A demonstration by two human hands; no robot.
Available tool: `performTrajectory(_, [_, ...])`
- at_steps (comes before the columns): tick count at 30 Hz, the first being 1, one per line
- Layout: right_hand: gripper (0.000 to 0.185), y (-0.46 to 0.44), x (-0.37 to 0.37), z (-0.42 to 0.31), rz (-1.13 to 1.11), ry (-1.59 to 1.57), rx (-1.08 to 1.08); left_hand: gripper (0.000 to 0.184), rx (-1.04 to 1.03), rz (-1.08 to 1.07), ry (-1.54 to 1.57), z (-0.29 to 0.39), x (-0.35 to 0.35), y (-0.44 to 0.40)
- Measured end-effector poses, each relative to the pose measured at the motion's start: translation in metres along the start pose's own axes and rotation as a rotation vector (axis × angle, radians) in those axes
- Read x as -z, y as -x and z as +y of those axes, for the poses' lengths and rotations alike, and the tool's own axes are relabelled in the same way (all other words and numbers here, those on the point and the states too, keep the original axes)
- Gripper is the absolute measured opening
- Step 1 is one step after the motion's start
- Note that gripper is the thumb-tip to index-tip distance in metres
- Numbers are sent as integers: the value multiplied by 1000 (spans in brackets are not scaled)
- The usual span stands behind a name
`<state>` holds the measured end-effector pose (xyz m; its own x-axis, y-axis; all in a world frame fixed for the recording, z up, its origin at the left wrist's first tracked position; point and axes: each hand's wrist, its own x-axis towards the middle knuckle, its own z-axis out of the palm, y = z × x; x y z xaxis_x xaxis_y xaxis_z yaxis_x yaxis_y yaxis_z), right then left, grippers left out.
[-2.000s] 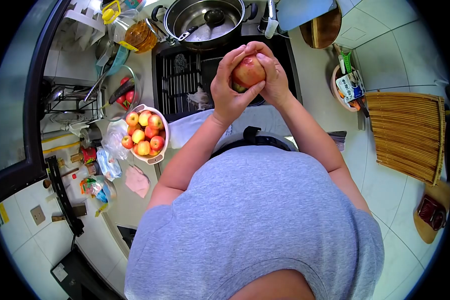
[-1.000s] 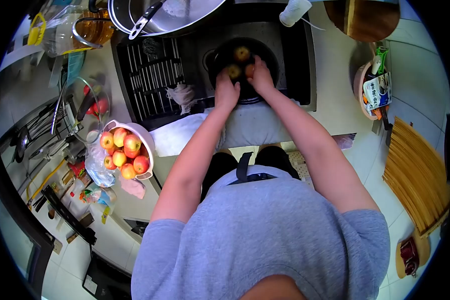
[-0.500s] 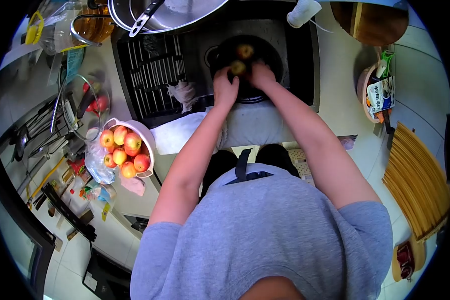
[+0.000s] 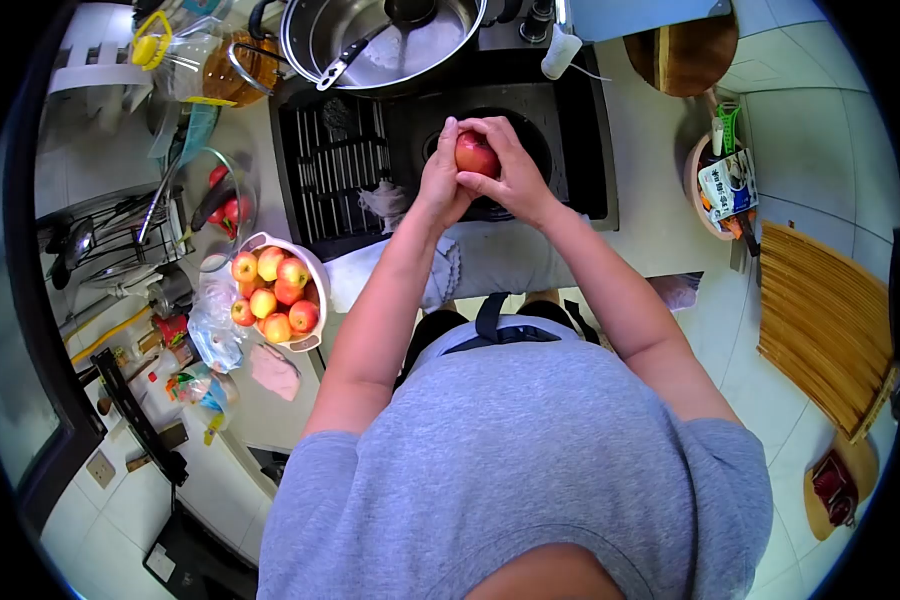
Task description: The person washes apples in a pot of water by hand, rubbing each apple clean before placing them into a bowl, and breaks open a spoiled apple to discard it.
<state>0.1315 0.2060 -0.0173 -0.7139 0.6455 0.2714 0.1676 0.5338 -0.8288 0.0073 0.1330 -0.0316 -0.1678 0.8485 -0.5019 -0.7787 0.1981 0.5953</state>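
Observation:
A red apple (image 4: 477,154) is held up between my two hands over the dark sink (image 4: 580,150). My left hand (image 4: 440,182) is closed against its left side. My right hand (image 4: 511,172) wraps round its right side, with fingers over the top and the thumb below. Under the hands a dark round basin (image 4: 539,150) sits in the sink, its inside mostly hidden by the hands and the apple. To the left, a pale colander (image 4: 317,268) holds several red and yellow apples (image 4: 277,327).
A large steel pot (image 4: 300,45) with a ladle stands behind the sink. A rack (image 4: 340,165) with a rag lies in its left part. An oil bottle (image 4: 240,70) is back left; a utensil basket (image 4: 697,185) and bamboo mat (image 4: 820,325) are at right.
Both hands have risen out of the basin and come together round a red apple. The view has shifted, showing more of the pot and counter behind the sink.

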Motion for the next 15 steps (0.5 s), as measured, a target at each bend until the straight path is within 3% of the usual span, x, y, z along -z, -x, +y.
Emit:
performTrajectory(1, [59, -3, -1, -12, 18, -180, -46, 54, -32, 35, 124, -2, -6, 1])
performTrajectory(2, [42, -7, -7, -22, 154, -158, -18, 54, -163, 36, 156, -5, -12, 2])
performTrajectory(3, [42, -9, -11, -29, 162, -156, -7, 54, -171, 26, 150, -10, -20, 4])
performTrajectory(5, [26, -12, -20, -40, 364, -326, -188, 56, -553, 112, -64, -16, -33, 7])
performTrajectory(7, [21, -19, -22, -49, 436, -408, -275, 56, -592, 104, -108, -12, -36, 14])
performTrajectory(9, [17, -26, -15, -52, 284, -985, -674, 55, -708, 179, -271, -9, -39, 24])
performTrajectory(11, [23, -22, -5, -57, 216, -935, -637, 54, -732, 211, -243, -1, -42, 30])
performTrajectory(13, [31, -19, 14, -71, -34, -1075, -475, 51, -380, 102, 81, 19, -41, 44])
performTrajectory(15, [41, -13, 24, -76, -108, -1058, -421, 48, -290, -9, 88, 26, -30, 48])
